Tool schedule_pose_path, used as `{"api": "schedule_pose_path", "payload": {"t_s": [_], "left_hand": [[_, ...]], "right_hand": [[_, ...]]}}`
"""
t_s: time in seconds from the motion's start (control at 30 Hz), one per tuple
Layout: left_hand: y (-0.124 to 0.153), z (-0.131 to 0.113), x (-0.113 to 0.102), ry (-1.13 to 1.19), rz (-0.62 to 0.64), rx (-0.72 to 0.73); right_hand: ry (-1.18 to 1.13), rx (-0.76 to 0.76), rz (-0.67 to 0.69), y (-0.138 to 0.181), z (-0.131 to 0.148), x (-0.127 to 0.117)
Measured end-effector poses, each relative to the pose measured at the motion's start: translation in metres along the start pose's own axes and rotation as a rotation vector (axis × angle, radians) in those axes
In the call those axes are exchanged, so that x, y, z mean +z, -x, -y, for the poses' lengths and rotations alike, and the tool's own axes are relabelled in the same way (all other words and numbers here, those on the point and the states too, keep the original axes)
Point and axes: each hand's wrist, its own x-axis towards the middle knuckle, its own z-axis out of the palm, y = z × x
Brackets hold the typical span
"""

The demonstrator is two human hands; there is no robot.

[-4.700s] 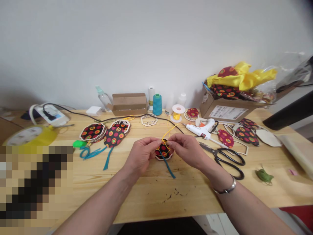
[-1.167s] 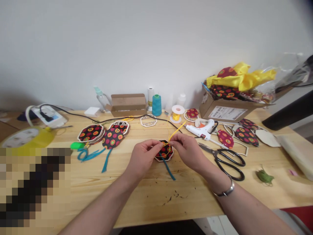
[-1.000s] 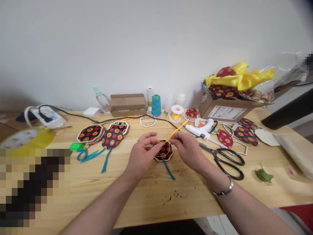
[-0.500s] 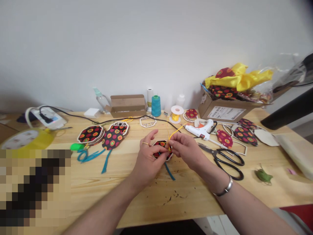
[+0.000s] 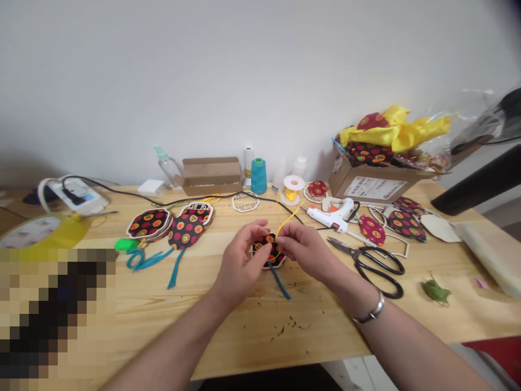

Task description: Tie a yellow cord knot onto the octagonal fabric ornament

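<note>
In the middle of the bench is a dark floral fabric piece (image 5: 275,256) with a pale frame edge, partly covered by my hands. A blue ribbon (image 5: 280,281) trails from it toward me. My left hand (image 5: 244,258) curls around the piece's left side, thumb pressed on the fabric and fingers arched above. Pinched between thumb and fingers of my right hand (image 5: 303,247) is a thin yellow cord (image 5: 290,218), its ends sticking up past the fingertips. A loose yellow loop lies across the fabric by my left thumb; where it runs under the fingers is hidden.
Black-handled scissors (image 5: 376,266) and a white glue gun (image 5: 331,216) lie to the right. Behind stand a yellow cord spool (image 5: 291,193) and a blue thread cone (image 5: 259,176). Finished-looking floral pieces (image 5: 191,228) are at left. A fabric-filled carton (image 5: 374,184) stands back right.
My left fingers have come away from the pinch at the cord and lifted, showing more fabric and the yellow loop. My right hand has shifted slightly left, still pinching the cord.
</note>
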Motion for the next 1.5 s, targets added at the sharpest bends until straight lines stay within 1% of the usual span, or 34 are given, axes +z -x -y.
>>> {"api": "schedule_pose_path", "payload": {"t_s": [0.07,0.13,0.3,0.4,0.47,0.57,0.7,0.8,0.93,1.1,1.23,1.37,1.5], "left_hand": [[0.0,0.001,0.002,0.044,0.09,-0.088],[0.0,0.002,0.003,0.039,0.146,-0.132],[-0.002,0.001,0.001,-0.079,0.126,-0.132],[-0.005,0.002,-0.002,-0.058,0.142,-0.204],[-0.007,0.004,-0.004,0.008,0.156,-0.288],[-0.009,0.008,-0.006,0.151,0.165,-0.385],[-0.009,0.009,-0.007,0.374,0.188,-0.477],[-0.01,0.007,-0.007,0.452,0.201,-0.522],[-0.011,0.004,-0.007,0.463,0.199,-0.541],[-0.011,0.006,-0.008,0.413,0.189,-0.531],[-0.01,0.007,-0.007,0.37,0.153,-0.51],[-0.01,0.006,-0.007,0.334,0.106,-0.484],[-0.012,0.004,-0.007,0.314,0.069,-0.461]], "right_hand": [[0.115,-0.054,-0.024,0.001,0.0,0.0],[0.186,-0.088,-0.028,0.002,0.0,0.001],[0.264,-0.096,-0.027,0.001,0.0,-0.001],[0.273,-0.085,-0.023,0.0,0.0,-0.002],[0.234,-0.069,-0.013,0.0,0.0,-0.002],[0.103,-0.018,0.025,-0.001,0.0,-0.003],[-0.1,0.034,0.116,-0.002,-0.001,-0.005],[-0.246,0.069,0.179,-0.001,-0.002,-0.007],[-0.362,0.122,0.208,0.0,-0.001,-0.007],[-0.354,0.111,0.199,0.0,0.0,-0.006],[-0.293,0.092,0.193,0.0,-0.001,-0.007],[-0.198,0.062,0.155,-0.002,-0.002,-0.008],[-0.038,0.013,0.104,-0.004,-0.003,-0.009]]}}
